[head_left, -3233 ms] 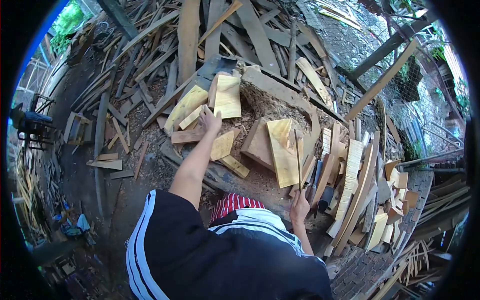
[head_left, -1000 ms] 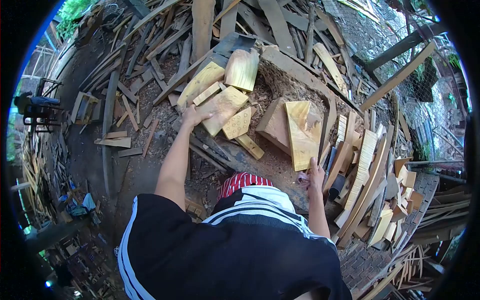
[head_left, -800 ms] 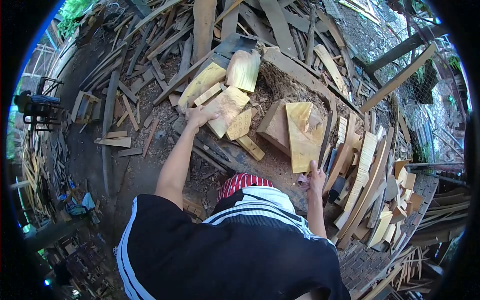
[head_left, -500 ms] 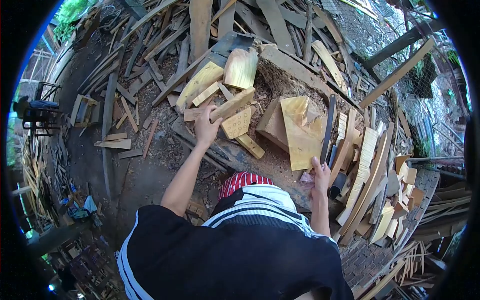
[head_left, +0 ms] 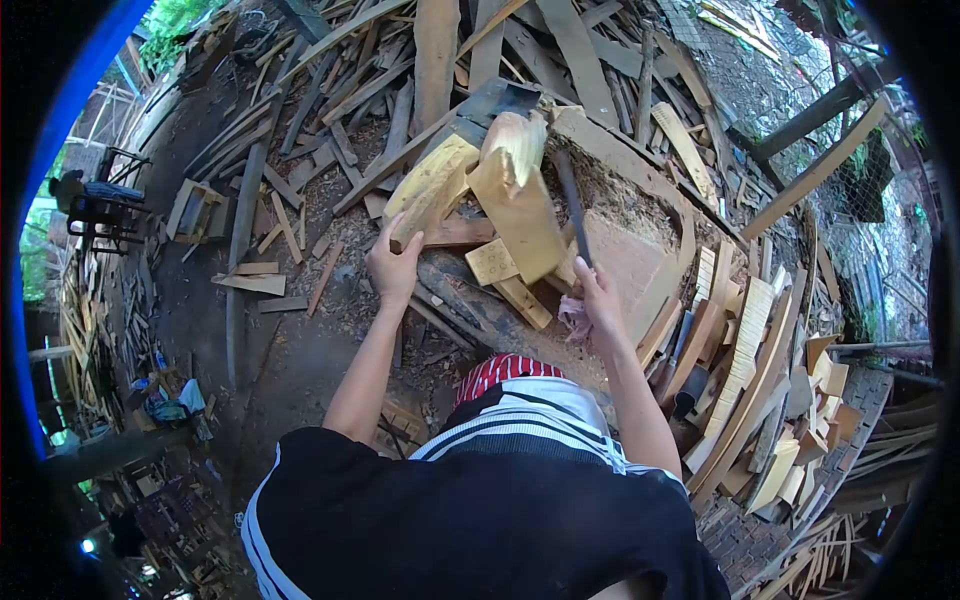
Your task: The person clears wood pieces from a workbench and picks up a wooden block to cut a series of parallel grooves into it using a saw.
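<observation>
The left hand grips a yellow wood piece by its lower end, and the piece is tilted up. The right hand holds the handle of a long dark blade, along with a bit of pink cloth. The blade stands up against a big tan board, which leans on the chopping stump. A small block with dots lies just in front of the big tan board, and a rounded pale chunk sits behind it. To the right of the stump is a stack of cut slats. Behind the stump lies a heap of old planks. Far to the left of the stump, a small wooden frame sits on the dirt.
</observation>
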### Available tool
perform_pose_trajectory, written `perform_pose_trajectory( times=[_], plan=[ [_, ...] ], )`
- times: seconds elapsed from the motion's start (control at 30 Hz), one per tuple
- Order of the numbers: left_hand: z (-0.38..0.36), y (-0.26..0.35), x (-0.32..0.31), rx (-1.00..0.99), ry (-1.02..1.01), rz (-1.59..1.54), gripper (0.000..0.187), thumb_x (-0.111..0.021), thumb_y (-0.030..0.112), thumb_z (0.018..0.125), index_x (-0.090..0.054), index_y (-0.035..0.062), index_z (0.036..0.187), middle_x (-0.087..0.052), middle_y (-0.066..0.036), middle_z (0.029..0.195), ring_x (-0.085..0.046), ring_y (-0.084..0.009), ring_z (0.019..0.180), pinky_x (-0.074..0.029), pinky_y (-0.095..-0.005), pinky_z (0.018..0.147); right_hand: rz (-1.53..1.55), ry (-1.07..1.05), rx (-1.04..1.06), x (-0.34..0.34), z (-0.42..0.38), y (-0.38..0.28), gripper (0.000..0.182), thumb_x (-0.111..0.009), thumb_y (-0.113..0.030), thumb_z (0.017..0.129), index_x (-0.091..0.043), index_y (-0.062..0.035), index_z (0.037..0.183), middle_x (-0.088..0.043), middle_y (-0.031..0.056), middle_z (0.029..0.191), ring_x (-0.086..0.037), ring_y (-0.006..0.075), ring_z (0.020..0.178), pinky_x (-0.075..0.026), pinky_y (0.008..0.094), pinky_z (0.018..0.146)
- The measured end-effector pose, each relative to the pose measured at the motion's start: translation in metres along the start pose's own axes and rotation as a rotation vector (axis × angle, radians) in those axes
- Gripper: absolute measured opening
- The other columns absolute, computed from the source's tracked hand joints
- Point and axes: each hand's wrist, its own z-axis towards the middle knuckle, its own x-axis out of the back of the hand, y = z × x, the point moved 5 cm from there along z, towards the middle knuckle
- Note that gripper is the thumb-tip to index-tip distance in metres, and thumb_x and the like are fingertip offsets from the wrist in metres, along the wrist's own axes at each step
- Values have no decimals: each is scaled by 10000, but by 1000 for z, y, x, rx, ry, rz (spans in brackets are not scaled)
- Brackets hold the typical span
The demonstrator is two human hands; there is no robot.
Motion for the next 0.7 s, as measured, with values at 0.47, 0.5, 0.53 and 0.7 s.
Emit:
perform_pose_trajectory(
  times=[0.47,0.5,0.53,0.7],
  plan=[
    [-46,34,-104,1063,-661,-1255,427,-628,45,853,-481,-3,1252,-594,-119,1180,-607,-234,1055,-503,-377,935,-316,274,227,90,-55,7,314,-399,-250,1024,-606,-35,1118,-359,-52,596,-350,62,526,-298,250,480],
    [-57,42,-118,1148,-745,-1276,444,-607,70,876,-447,1,1284,-570,-141,1230,-585,-256,1109,-477,-400,983,-326,332,240,98,-61,7,306,-399,-245,1023,-607,-37,1106,-367,-46,587,-355,65,521,-304,254,480],
    [-64,55,-125,1192,-783,-1247,458,-608,68,874,-443,5,1296,-569,-130,1233,-568,-261,1131,-444,-406,1024,-421,433,264,102,-70,-1,299,-398,-233,1021,-604,-30,1094,-386,-31,569,-367,67,514,-316,263,478],
    [-92,96,-152,1337,-907,-1204,450,-606,76,883,-450,26,1303,-557,-100,1250,-562,-243,1137,-472,-390,1003,-385,581,292,135,-85,14,302,-402,-225,1018,-597,-14,1111,-410,-10,567,-391,72,514,-335,267,485]
  ],
)
